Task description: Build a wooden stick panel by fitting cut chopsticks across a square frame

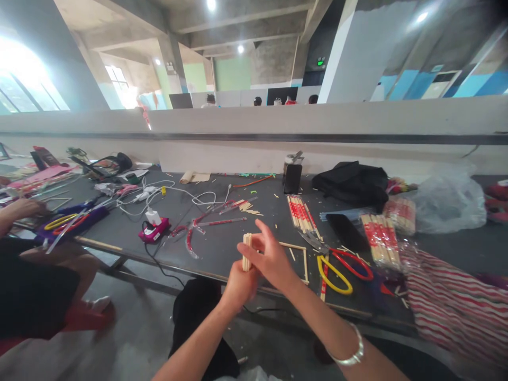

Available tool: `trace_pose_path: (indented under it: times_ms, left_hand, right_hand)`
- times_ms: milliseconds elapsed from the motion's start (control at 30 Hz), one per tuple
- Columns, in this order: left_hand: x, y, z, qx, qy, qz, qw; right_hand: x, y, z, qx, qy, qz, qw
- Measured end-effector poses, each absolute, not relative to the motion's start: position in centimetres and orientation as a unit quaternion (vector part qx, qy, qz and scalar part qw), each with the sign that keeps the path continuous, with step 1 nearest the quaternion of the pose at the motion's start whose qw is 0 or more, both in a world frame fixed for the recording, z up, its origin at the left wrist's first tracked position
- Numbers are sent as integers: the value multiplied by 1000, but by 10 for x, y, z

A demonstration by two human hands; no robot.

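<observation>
My left hand [240, 286] is closed around the lower end of a small upright bundle of short wooden sticks [247, 244]. Pressed against the same bundle, my right hand [272, 257] has its thumb across the side and its index finger raised; its other fingers are partly hidden. Just right of my hands, a square-cornered frame of thin sticks [305, 259] lies on the dark table [222, 246]. Beyond it rest scissors [319, 245] with one yellow and one red handle loop. Red-and-white wrapped chopsticks [302, 212] lie farther back.
Torn red wrappers [190, 241], a purple power adapter [154, 230] and white cables [174, 189] lie to the left. A phone [292, 179] stands at the back; a black bag [351, 182], chopstick packs [380, 239] and striped cloth [456, 301] are rightward. A co-worker's hand [29, 209] shows far left.
</observation>
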State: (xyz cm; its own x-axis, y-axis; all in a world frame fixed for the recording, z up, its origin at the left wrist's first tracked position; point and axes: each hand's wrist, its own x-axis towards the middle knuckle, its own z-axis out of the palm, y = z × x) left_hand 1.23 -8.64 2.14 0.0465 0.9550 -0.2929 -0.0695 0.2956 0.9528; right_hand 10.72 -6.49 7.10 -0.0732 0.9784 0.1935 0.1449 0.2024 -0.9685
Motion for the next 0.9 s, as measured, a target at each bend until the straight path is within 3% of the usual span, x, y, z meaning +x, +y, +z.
trace_pose_path:
  times_ms: [100, 233, 300, 367, 733, 900]
  left_hand:
    - [10, -100, 31, 382, 525, 400, 647]
    - [8, -116, 36, 375, 477, 375, 700]
    - [10, -122, 35, 383, 465, 370, 707]
    - [14, -127, 34, 390, 465, 361, 708]
    - [30, -143, 40, 446, 472, 292, 702]
    - [26, -153, 40, 444, 468, 251, 721]
  right_hand:
    - [161, -75, 65, -522, -638, 352, 444]
    - [253, -78, 35, -688, -688, 56, 223]
    - [292, -79, 16, -694, -711, -9, 111]
    - [318, -81, 1, -670, -739, -29, 69]
    - [317, -60, 8, -657, -750, 66, 43]
    - [326, -63, 23, -704, -678, 164, 136]
